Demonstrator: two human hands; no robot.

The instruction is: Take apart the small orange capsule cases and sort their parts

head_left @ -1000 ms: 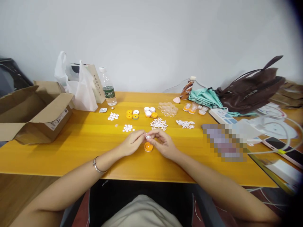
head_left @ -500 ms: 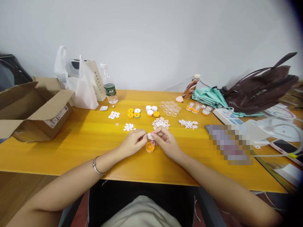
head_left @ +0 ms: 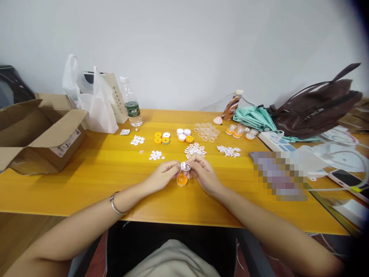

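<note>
Between my two hands is a small white openwork plastic piece (head_left: 185, 166). My left hand (head_left: 165, 174) pinches its left side, and my right hand (head_left: 203, 173) grips its right side with thumb and fingers. Just below them on the table sits an orange round cap (head_left: 182, 180), its hollow side up. Beyond my hands lies a heap of white petal-shaped openwork pieces (head_left: 195, 150), with a smaller pile of similar white pieces (head_left: 228, 151) to its right. Small white discs (head_left: 156, 155) are scattered to the left.
Orange and white round caps (head_left: 162, 137) stand in groups behind, near clear plastic cups (head_left: 206, 131). An open cardboard box (head_left: 66, 148), a white bag (head_left: 99, 111) and a water bottle (head_left: 133, 107) are on the left. A teal umbrella (head_left: 255, 118) and brown backpack (head_left: 317, 107) occupy the right.
My hands have drawn slightly apart, and more of the white openwork piece now shows between them. The orange cap stays on the table below. The view has shifted slightly.
</note>
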